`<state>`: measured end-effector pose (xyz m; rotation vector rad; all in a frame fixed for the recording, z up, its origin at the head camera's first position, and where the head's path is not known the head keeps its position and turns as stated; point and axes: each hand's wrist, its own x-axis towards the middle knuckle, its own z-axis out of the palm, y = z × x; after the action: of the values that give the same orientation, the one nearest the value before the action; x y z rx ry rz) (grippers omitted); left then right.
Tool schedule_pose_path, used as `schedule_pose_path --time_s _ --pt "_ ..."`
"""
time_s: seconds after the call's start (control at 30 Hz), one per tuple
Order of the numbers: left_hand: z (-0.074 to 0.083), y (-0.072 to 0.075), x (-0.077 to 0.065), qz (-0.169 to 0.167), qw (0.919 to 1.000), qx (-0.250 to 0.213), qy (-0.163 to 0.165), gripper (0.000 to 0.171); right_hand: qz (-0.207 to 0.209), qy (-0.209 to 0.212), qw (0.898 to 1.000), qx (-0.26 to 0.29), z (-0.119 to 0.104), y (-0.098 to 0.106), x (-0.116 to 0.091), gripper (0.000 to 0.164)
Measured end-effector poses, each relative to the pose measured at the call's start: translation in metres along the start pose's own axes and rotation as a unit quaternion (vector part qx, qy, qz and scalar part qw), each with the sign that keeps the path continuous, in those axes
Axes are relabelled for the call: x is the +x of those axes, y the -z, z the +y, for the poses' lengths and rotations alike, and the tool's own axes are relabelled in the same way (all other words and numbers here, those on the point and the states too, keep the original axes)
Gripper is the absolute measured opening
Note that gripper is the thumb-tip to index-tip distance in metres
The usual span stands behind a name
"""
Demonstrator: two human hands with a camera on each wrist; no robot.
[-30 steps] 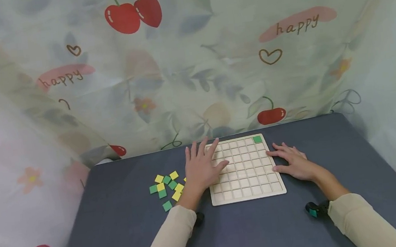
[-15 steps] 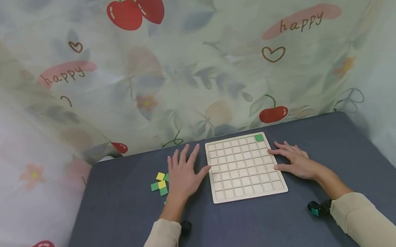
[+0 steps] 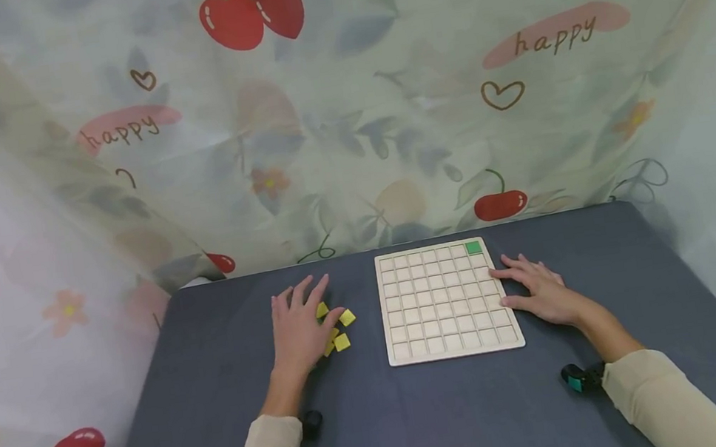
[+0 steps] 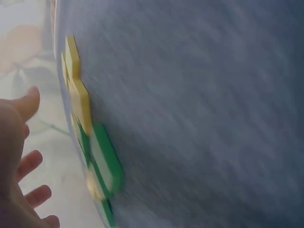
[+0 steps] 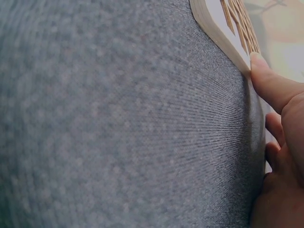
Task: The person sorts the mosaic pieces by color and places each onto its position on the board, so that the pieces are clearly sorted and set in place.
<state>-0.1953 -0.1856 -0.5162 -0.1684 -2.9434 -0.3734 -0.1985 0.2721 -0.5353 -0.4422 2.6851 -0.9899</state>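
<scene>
Tiles: yellow tiles and green tiles lie loose at centre left, partly hidden under the hand.
Left hand: fingers spread flat over the pile, gripping nothing.
Right hand: relaxed, fingertips touching the grid board's right edge.
Board: one green tile sits in its upper-right cell.
Advice: probably best to pinch a single tile by its edges while bracing the board.

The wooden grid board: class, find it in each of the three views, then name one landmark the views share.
Head view: the wooden grid board lies right of centre on the table, the right hand at its right edge.
Left wrist view: not in it.
Right wrist view: its edge runs along the upper right, a finger against it.
Shared landmark: the grey tablecloth.
</scene>
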Motion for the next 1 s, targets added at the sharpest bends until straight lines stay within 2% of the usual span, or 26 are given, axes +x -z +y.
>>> schedule_pose_path --time_s 0.17,0.3,0.47,0.7,0.9,1.0 --pt "-0.018 0.003 -0.007 0.02 0.9994 -0.015 0.025 0.06 0.002 0.002 1.0 0.003 0.0 -0.003 0.002 0.065" --pt "-0.026 0.004 -0.009 0.025 0.9977 -0.035 0.053 0.05 0.008 0.003 1.0 0.004 0.0 -0.003 0.002 0.065" --pt "-0.031 0.004 -0.01 0.012 0.9964 -0.041 0.073 0.041 0.01 0.004 1.0 0.002 0.0 -0.001 0.002 0.065" --pt "-0.037 0.003 -0.009 -0.008 0.9952 -0.047 0.085 0.036 0.006 0.004 1.0 0.003 0.0 0.0 0.0 0.063" --pt "-0.037 0.003 -0.007 -0.027 0.9933 -0.054 0.099 0.032 0.003 0.0 1.0 0.002 -0.001 0.0 -0.001 0.063" --pt "-0.035 0.003 -0.005 -0.034 0.9906 -0.073 0.111 0.028 0.004 -0.001 1.0 -0.001 -0.001 0.001 -0.001 0.063"
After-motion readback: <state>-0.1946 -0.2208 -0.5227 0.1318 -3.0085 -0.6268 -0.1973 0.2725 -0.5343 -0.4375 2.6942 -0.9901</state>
